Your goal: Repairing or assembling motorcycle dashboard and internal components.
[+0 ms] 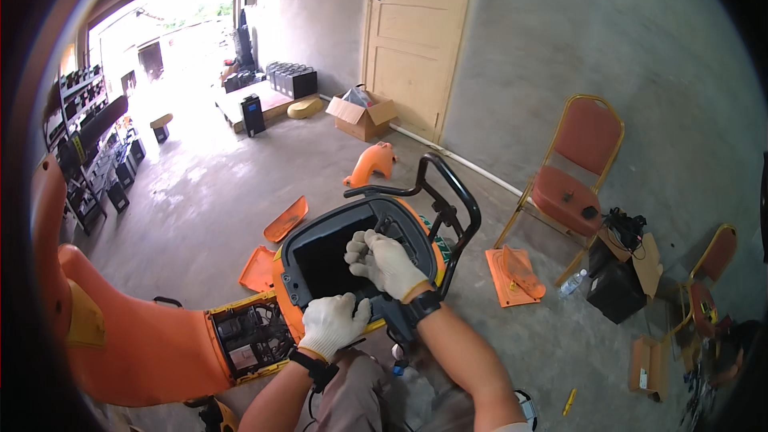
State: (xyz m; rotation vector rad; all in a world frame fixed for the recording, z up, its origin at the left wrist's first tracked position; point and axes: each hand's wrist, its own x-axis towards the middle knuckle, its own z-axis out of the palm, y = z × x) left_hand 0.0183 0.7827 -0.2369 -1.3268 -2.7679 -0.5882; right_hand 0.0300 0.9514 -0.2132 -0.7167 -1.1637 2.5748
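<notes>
An orange electric scooter (pixel 152 328) stands before me with its seat off, its black under-seat storage tub (pixel 320 260) uncovered. My right hand (pixel 384 262), in a white knit glove, is over the tub's right side. Its fingers are curled, and whatever they may hold cannot be made out. My left hand (pixel 332 325), gloved the same way, is at the tub's near rim with its fingers bent in; anything inside them is hidden. Left of the tub, the scooter's floor compartment (pixel 252 336) lies open, showing dark parts and wiring. A black rear grab rail (pixel 456 192) rises beyond my right hand.
Loose orange panels (pixel 286 219) lie on the floor beyond the scooter, and more orange panels (pixel 516 276) lie at the right. A red chair (pixel 572 168), a water bottle (pixel 573 282), a yellow pen-like tool (pixel 570 402) and a cardboard box (pixel 364 116) stand or lie around.
</notes>
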